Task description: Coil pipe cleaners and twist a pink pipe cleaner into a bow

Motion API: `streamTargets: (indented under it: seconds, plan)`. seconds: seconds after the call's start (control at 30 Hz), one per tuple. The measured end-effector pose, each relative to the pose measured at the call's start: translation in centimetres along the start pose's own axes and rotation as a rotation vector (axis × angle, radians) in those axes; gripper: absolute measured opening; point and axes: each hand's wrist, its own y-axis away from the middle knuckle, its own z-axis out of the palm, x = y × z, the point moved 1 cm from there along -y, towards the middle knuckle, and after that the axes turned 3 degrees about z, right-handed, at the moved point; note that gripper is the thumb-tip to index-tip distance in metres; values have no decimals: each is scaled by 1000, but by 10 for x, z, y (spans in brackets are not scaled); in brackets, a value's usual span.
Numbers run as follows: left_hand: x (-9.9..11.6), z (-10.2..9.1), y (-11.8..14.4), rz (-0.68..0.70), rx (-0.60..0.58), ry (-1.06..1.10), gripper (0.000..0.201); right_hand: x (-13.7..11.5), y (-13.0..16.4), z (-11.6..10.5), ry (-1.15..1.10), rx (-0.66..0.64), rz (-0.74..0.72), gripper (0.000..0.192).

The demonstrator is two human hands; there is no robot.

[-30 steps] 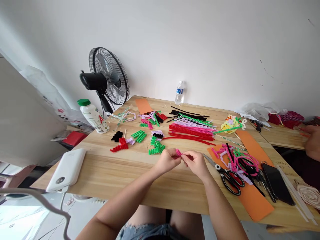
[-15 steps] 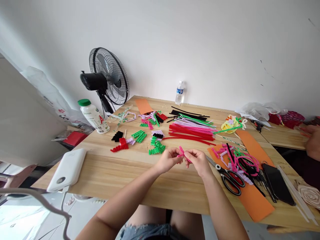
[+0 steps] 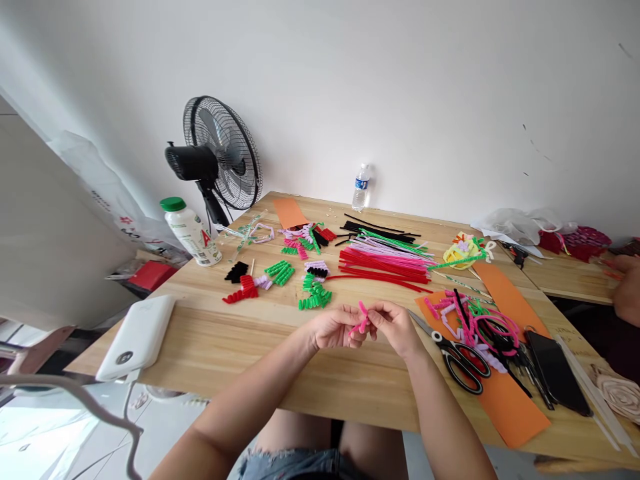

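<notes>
Between my two hands, above the near part of the wooden table (image 3: 225, 347), is a short bent pink pipe cleaner (image 3: 363, 319). My left hand (image 3: 336, 328) has its fingers closed on the lower left of it. The fingertips of my right hand (image 3: 393, 325) pinch it from the other side. Its ends stick out above and below the fingers; part of it is hidden. Just beyond my hands lie coiled green pipe cleaners (image 3: 314, 293) and a row of straight red pipe cleaners (image 3: 383, 267). Black-handled scissors (image 3: 463, 363) rest to the right of my right hand.
A white power bank (image 3: 137, 337) with a cable sits at the left edge, near a milk bottle (image 3: 193, 233) and a fan (image 3: 220, 153). A water bottle (image 3: 361, 188) stands by the wall. A phone (image 3: 557, 373) lies on the right; another person's hand (image 3: 627, 293) shows beyond.
My hands have turned the pink pipe cleaner slightly. My left hand has rolled so more of its fingers show beneath the piece. The view has shifted a little.
</notes>
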Motion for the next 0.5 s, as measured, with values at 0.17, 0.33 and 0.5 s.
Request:
streamTargets:
  seconds: [0.17,0.33,0.5]
  plan:
    - [-4,0,-5,114,137,-164,21,3,0,-4,79,10,31,27]
    - [-13,5,-9,571,472,-709,23,12,-2,-6,154,153,47,27]
    - [-14,7,-10,611,488,-759,20,11,-3,-8,174,172,38,25]
